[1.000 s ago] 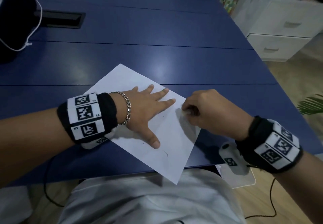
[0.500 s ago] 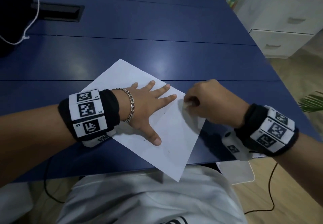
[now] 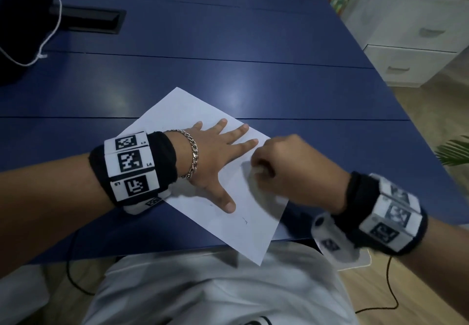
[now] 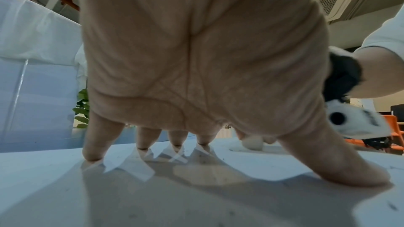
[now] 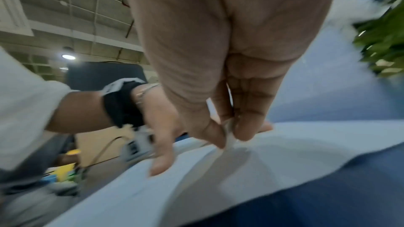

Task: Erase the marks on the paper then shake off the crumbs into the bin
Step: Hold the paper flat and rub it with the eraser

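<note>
A white sheet of paper [image 3: 182, 111] lies slanted on the blue table [image 3: 228, 45], one corner hanging over the near edge. My left hand [image 3: 215, 154] lies flat on it with fingers spread, pressing it down; its fingertips [image 4: 94, 153] touch the sheet. My right hand [image 3: 286, 165] pinches a small white eraser [image 3: 258, 170] between thumb and fingers and holds it against the paper near the right edge. The eraser [image 5: 229, 137] shows as a blurred white tip. A small pencil mark [image 3: 245, 220] sits near the lower part of the sheet.
A black cable slot [image 3: 86, 20] is set into the table at the far left, beside a dark object with a white cord [image 3: 25, 20]. White drawers [image 3: 418, 53] stand on the right. A plant [image 3: 454, 152] is at the right edge. No bin is in view.
My right hand with the eraser has slid back and forth on the paper near its right edge and is now blurred by motion. The left hand stays put.
</note>
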The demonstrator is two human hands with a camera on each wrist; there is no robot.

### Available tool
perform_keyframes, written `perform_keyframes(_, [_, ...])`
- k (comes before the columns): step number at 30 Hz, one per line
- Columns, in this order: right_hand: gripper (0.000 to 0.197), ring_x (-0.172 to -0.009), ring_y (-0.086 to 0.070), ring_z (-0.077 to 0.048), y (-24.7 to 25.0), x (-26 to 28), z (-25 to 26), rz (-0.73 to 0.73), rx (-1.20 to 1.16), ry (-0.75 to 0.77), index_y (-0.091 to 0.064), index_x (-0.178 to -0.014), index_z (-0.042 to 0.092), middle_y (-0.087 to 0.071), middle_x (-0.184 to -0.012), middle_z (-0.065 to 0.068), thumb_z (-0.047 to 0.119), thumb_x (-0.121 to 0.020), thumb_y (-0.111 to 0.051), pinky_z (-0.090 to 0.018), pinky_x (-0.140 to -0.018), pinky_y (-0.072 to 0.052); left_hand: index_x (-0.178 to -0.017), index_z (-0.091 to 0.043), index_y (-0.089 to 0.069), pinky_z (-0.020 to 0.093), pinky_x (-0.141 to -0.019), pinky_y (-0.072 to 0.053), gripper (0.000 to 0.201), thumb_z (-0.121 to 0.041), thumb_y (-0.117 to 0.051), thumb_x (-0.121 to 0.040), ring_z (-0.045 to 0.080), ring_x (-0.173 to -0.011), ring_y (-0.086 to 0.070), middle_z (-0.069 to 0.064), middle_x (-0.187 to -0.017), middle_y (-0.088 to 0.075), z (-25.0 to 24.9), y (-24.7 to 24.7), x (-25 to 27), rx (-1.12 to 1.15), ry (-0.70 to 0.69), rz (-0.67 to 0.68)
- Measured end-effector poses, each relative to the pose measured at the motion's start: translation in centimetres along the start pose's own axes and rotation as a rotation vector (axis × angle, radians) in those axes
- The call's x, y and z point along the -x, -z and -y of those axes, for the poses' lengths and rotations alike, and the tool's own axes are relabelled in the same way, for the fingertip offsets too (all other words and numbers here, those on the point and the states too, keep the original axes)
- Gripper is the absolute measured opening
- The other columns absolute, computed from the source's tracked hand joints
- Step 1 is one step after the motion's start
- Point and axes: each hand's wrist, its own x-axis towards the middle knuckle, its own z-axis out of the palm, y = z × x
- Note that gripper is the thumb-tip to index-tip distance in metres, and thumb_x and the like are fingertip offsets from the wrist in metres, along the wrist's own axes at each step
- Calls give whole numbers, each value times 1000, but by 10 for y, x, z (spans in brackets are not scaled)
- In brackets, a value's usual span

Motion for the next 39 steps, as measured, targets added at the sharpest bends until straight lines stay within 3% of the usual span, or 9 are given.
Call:
perform_keyframes(3, [16,-62,-46,-16,-5,7,13,59,-43,64,-53,-70,18,-54,-72,2,21,-85,-59,-29,-55,-39,-156,-47,28,69,-124,-6,147,-98,-65,-54,32,-158,22,-13,-167,34,0,1,1,5,-7,-5])
perform_keyframes(6, [9,-69,-60,-16,7,6,-12,-65,-84,10,-70,-82,22,-66,-77,2,28,-85,-64,-36,-68,-52,-157,-46,27,69,-124,-4,146,-100,-62,-55,33,-158,20,-12,-168,33,2,-2,3,14,-33,-35])
perform_keyframes(10, [5,-76,-66,-3,26,26,-46,-229,-238,-147,-76,-90,30,-70,-82,14,29,-90,-72,-30,-73,-57,-156,-46,30,59,-127,2,136,-97,-56,-64,27,-159,17,-11,-169,29,18,4,20,114,-39,-97])
perform_keyframes(14, [5,-82,-70,-4,25,50,-59,-229,-317,-219,-77,-93,34,-74,-88,16,30,-89,-77,-35,-80,-59,-166,-38,-2,40,-127,-15,95,-75,-48,-91,19,-158,-19,-3,-175,-10,65,17,51,160,114,-156])
perform_keyframes(16, [8,-84,-70,-5,20,56,-60,-220,-323,-219,-76,-95,35,-73,-90,16,31,-87,-78,-36,-81,-58,-164,-39,-21,35,-118,-32,76,-63,-51,-98,17,-138,-44,-2,-163,-36,82,15,62,146,162,-170])
perform_keyframes(18, [11,-83,-67,-2,13,57,-58,-204,-325,-201,-76,-96,36,-71,-89,18,31,-87,-77,-33,-79,-58,-162,-43,-25,36,-111,-38,71,-59,-54,-99,14,-125,-48,-5,-153,-43,84,11,68,137,187,-169])
perform_keyframes(23, [14,-86,-66,-2,0,52,-45,-141,-328,-134,-75,-99,38,-68,-91,17,32,-87,-73,-21,-74,-54,-162,-52,-6,42,-123,-29,94,-71,-62,-88,16,-156,-24,-7,-172,-12,68,2,67,101,222,-3])
perform_keyframes(29, [5,-80,-63,-4,-16,54,-42,-116,-237,-106,-72,-92,32,-64,-88,15,28,-89,-71,-26,-74,-54,-157,-61,5,68,-123,-6,99,-71,-65,-87,17,-159,-18,-18,-173,9,71,6,63,14,251,57])
perform_keyframes(39, [8,-85,-64,1,-9,52,-41,-109,-255,-107,-75,-97,36,-65,-88,20,33,-90,-74,-17,-75,-52,-159,-57,7,46,-129,-3,109,-67,-72,-85,24,-161,10,-10,-172,20,39,14,44,115,-69,-38])
